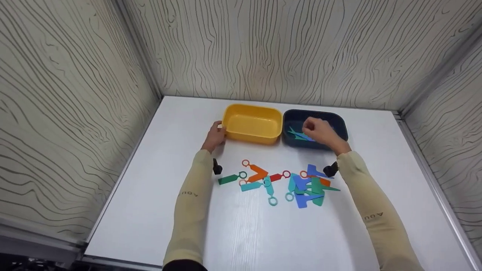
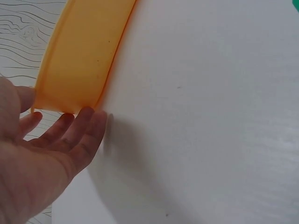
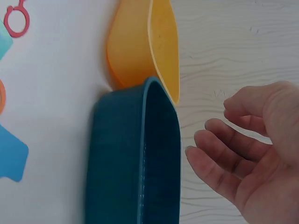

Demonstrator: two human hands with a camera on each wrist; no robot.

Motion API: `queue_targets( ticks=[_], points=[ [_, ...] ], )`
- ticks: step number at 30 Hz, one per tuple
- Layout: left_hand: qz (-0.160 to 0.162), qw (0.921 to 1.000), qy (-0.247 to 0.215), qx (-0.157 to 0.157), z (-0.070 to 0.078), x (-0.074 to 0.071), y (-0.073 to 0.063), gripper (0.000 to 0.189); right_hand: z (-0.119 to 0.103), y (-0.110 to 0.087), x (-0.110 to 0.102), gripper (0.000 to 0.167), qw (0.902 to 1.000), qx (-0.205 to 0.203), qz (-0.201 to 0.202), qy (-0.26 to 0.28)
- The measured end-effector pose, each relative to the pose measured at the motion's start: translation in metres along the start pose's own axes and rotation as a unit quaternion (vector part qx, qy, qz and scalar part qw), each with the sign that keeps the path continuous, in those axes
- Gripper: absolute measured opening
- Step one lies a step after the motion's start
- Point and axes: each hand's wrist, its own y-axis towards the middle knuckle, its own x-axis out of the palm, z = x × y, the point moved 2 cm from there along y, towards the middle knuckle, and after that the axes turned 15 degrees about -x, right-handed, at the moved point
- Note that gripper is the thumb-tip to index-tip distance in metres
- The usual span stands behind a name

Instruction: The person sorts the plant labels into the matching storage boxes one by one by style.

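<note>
At the back of the table stands a yellow bin (image 1: 252, 140), nothing visible inside. My left hand (image 1: 215, 136) touches its left end; in the left wrist view the relaxed fingers (image 2: 88, 133) meet the bin's end wall and the thumb is by the rim. Above the dark blue bin (image 1: 339, 126) hovers my right hand (image 1: 324, 131). Loosely bent, its fingers (image 3: 219, 154) hold nothing in the right wrist view. Green and blue flat pieces (image 1: 299, 134) lie inside the dark blue bin, partly hidden by the hand.
Flat ring-ended tags in orange (image 1: 258, 175), red (image 1: 276, 177), turquoise (image 1: 250, 186) and green (image 1: 229, 179) lie in front of the bins. To their right is an overlapping pile of blue (image 1: 301, 201) and green (image 1: 317, 186) T-shaped pieces. Patterned panels (image 1: 263, 56) surround the table.
</note>
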Motion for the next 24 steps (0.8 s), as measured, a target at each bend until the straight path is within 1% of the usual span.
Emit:
queue_targets(
  ticks=[3,7,13,19,24],
  points=[
    [0.0,1.0,-0.001,0.008,0.004,-0.001,0.0,0.05,-0.008,0.001,0.006,0.015,0.9998,-0.007,-0.016,-0.002],
    [-0.003,0.9999,-0.004,0.009,0.005,-0.002,-0.001,0.048,-0.015,0.003,0.015,0.017,0.9993,-0.008,-0.037,0.001],
    [-0.011,0.9997,-0.02,0.008,0.004,-0.003,0.001,0.048,-0.017,0.002,0.025,0.017,0.9984,-0.01,-0.055,0.001],
    [-0.004,1.0,0.006,-0.007,0.004,-0.001,0.001,0.049,-0.016,-0.003,0.033,0.016,0.9972,0.007,-0.073,0.014],
    [-0.001,0.9997,0.012,-0.023,0.003,0.002,0.0,0.048,-0.02,-0.009,0.038,0.02,0.9955,0.012,-0.092,0.022]
  ],
)
